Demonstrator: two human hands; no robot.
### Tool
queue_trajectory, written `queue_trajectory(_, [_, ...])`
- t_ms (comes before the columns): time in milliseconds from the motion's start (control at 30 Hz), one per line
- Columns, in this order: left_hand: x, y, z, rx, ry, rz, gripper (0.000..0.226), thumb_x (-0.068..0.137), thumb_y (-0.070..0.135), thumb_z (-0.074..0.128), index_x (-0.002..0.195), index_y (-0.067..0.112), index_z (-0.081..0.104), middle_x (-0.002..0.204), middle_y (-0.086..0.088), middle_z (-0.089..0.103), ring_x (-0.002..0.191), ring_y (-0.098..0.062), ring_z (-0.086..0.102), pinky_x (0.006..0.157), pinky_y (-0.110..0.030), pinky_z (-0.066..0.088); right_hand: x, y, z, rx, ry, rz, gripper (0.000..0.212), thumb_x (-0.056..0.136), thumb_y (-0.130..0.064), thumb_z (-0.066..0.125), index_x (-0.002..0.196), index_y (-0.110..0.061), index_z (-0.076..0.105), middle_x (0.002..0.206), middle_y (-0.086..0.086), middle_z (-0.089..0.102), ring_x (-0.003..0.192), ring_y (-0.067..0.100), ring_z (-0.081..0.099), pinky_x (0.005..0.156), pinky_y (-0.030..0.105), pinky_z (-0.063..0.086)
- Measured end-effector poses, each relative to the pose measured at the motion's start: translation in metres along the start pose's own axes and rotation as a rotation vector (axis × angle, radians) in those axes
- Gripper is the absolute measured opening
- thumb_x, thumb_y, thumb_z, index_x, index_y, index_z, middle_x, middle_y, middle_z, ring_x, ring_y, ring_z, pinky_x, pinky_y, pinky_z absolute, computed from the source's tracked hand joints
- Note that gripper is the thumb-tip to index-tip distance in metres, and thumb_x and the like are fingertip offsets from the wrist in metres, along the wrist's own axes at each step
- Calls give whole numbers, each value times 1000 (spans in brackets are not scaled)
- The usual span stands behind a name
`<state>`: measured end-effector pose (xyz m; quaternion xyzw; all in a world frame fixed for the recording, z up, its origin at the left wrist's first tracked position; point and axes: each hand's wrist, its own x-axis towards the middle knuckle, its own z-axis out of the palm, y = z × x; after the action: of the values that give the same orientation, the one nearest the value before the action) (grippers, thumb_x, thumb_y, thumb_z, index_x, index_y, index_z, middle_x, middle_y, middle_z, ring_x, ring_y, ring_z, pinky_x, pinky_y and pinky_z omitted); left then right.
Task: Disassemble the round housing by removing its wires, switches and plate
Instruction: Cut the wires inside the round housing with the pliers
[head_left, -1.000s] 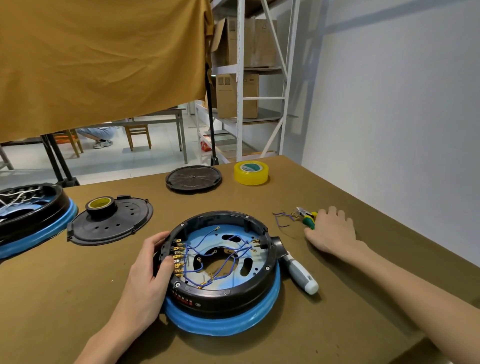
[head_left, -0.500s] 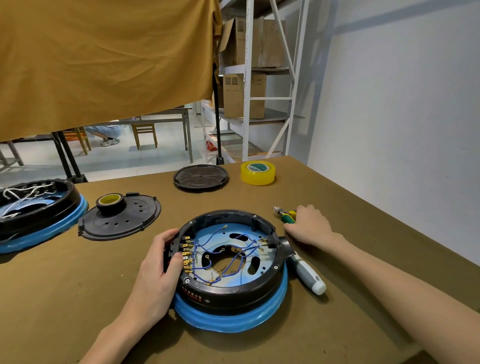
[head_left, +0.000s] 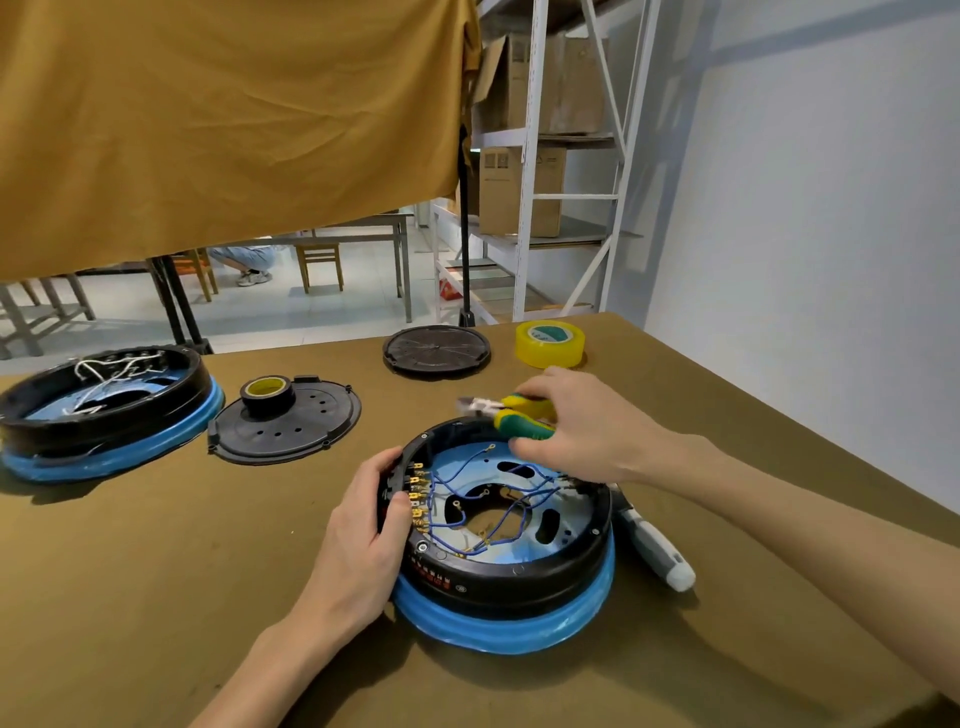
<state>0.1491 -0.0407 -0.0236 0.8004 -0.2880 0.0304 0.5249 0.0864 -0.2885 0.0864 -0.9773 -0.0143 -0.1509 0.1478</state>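
Black-and-blue second housing (head_left: 104, 415) sits at the table's (head_left: 156, 597) far left, white wires inside. Beside it lies a black cover plate (head_left: 291, 431) carrying a tape roll (head_left: 267, 392). Left hand (head_left: 363, 545) grips the left rim of the round housing (head_left: 509, 566), fingers curled over the edge by the yellow terminals. Blue wires (head_left: 467, 493) cross the pale-blue plate (head_left: 519, 551) inside. Right hand (head_left: 587, 426) holds green-yellow pliers (head_left: 519, 415) above the housing's far rim, fingers curled round the handles. Beyond: a black disc (head_left: 436, 351) and yellow tape (head_left: 549, 343). Screwdriver (head_left: 660, 551) lies touching the housing's right side.
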Motion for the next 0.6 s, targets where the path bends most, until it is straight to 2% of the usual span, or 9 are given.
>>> queue_trajectory(167, [0, 1, -1, -8, -25, 6, 52, 98, 48, 36, 149, 39, 39, 140, 23, 52, 128, 10, 49, 103, -21, 44, 10, -27, 11, -255, -256, -61, 55, 85, -52, 68, 117, -8, 66, 103, 6, 59, 91, 26, 59, 78, 48, 55])
queue_trajectory(267, [1, 0, -2, 18, -33, 16, 48, 98, 46, 35, 145, 42, 44, 139, 24, 52, 126, 13, 48, 99, -16, 43, 15, -30, 12, -303, -292, -69, 56, 84, -52, 69, 116, -6, 66, 105, 7, 60, 90, 28, 61, 76, 48, 56])
queue_trajectory(500, [3, -2, -2, 50, -24, 43, 50, 98, 44, 34, 145, 36, 48, 138, 22, 51, 127, 9, 47, 106, -27, 44, 25, -33, 12, -350, -346, -105, 56, 83, -52, 70, 117, -7, 66, 102, 7, 62, 88, 28, 62, 72, 46, 57])
queue_trajectory(533, [3, -3, -2, 52, -25, 46, 50, 98, 44, 34, 146, 37, 47, 138, 24, 51, 127, 10, 47, 106, -25, 44, 27, -34, 12, -360, -351, -110, 57, 83, -51, 70, 118, -7, 66, 104, 7, 62, 89, 28, 63, 73, 46, 58])
queue_trajectory(600, [3, -5, -1, 56, -23, 55, 49, 100, 45, 35, 148, 40, 41, 136, 34, 47, 127, 16, 44, 101, -11, 41, 31, -36, 12, -386, -355, -130, 55, 82, -49, 70, 119, -8, 66, 105, 7, 63, 90, 29, 63, 73, 45, 58])
